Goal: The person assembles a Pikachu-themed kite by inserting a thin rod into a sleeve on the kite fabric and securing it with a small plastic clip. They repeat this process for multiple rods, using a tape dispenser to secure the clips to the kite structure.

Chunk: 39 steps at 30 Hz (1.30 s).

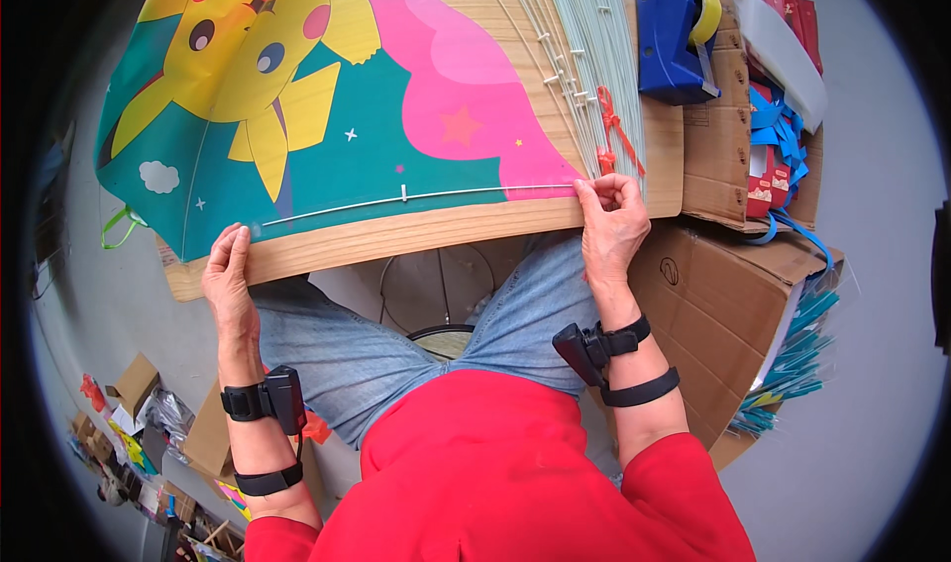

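A thin white rod lies along the near edge of a printed sheet, with a small white clip near the rod's middle. The sheet is teal and pink with an upside-down yellow cartoon figure, and looks like a kite sail. My left hand is closed in a pinch at the rod's left end, over the sheet's near edge; its fingertips partly hide the hold. At the sheet's pink corner, my right hand pinches the rod's right end between thumb and forefinger.
A wooden board carries the sheet. Behind my right hand lie a bundle of pale thin rods with red ties and a blue tape dispenser. Cardboard boxes stand at the right, others on the floor at lower left.
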### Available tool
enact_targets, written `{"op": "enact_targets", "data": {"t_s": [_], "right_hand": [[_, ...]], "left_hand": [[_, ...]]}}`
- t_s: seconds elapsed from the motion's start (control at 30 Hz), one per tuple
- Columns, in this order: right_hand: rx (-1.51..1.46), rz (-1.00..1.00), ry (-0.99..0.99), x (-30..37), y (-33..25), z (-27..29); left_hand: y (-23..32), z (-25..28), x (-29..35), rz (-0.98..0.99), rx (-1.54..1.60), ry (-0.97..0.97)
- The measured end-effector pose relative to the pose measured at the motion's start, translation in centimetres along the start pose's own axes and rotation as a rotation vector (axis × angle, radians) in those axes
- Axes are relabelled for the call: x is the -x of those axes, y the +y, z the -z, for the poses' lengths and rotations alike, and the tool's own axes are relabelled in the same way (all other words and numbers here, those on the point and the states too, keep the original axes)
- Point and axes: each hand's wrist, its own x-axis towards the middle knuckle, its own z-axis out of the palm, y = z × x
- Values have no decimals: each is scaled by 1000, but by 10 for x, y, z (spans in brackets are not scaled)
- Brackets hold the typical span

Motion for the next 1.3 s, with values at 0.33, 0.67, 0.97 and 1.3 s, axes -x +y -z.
{"op": "enact_targets", "data": {"t_s": [0.33, 0.67, 0.97, 1.3], "right_hand": [[44, 24, 12, 2, -2, -1], [68, 27, 3, 2, 2, 0], [149, 54, 42, 3, -1, 4], [504, 548, -10, 19, -6, 9]], "left_hand": [[-5, 3, -3, -8, -32, -4], [-4, 3, -2, 2, -29, 2], [1, -1, 0, 17, -16, 6], [4, -3, 5, -12, -3, 7]]}}
